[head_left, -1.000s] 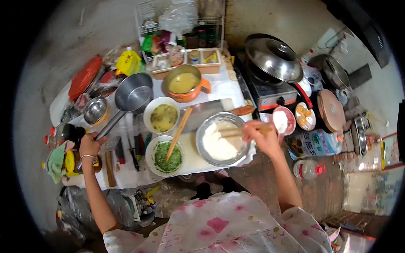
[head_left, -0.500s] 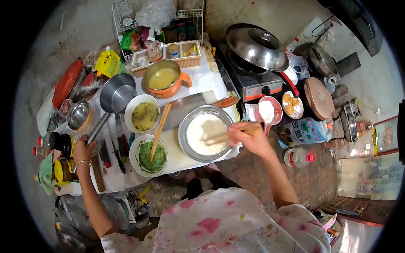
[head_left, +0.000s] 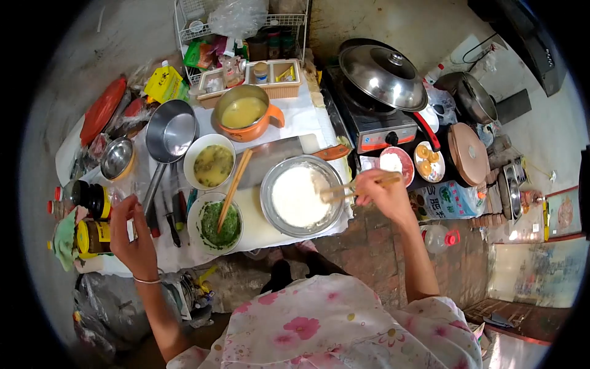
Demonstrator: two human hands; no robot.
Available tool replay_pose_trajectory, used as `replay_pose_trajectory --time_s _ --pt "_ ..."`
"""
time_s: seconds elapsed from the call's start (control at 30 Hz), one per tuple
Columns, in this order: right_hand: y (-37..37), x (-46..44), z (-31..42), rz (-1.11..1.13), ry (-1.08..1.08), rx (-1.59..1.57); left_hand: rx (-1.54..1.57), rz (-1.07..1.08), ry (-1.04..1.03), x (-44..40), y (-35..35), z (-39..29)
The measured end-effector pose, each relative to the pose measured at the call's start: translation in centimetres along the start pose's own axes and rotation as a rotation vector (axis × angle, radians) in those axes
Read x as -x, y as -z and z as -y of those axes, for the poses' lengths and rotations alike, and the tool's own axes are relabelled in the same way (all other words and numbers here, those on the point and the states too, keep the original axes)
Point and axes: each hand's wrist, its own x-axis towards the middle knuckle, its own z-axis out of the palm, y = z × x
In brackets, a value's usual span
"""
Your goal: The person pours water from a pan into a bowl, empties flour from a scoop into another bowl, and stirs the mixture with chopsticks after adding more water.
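My right hand (head_left: pixel 386 195) grips a pair of chopsticks (head_left: pixel 338 192), their tips in white batter inside a metal bowl (head_left: pixel 265 203). Near the handle of a grey saucepan (head_left: pixel 172 138) hovers my left hand (head_left: pixel 136 243), its fingers apart and holding nothing; it wears a bracelet. The saucepan rests on the table with its handle toward me. Between my hands stand a white bowl of chopped greens (head_left: pixel 216 226), with other chopsticks (head_left: pixel 236 187) leaning in it, and a bowl of yellowish liquid with dark bits (head_left: pixel 213 166).
A cleaver (head_left: pixel 276 154) lies behind the metal bowl. An orange pot (head_left: pixel 247 126) stands farther back. To the right are a gas stove (head_left: pixel 382 134) with a lidded wok (head_left: pixel 384 74), a pink dish of flour (head_left: pixel 396 163) and a plate (head_left: pixel 428 161). Jars (head_left: pixel 92 237) line the left edge.
My left hand has let go of the saucepan handle and moved slightly toward me. My right hand has shifted right with the chopsticks, whose tips are now at the bowl's right side.
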Motion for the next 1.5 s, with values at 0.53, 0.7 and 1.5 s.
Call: replay_pose_trajectory --time_s 0.53,0.7,1.5 --pt "1.2 -1.2 -0.7 0.137 -0.016 -0.011 0.931 1.030 0.903 6.2 -2.5 -5.6" --pt "-2.3 -1.2 -1.1 0.190 0.085 -0.090 1.119 1.157 0.846 16.1 -10.6 -7.0" --pt "0.8 -3.1 -0.8 0.021 0.099 -0.165 1.239 0.451 1.094 15.8 -13.4 -10.6"
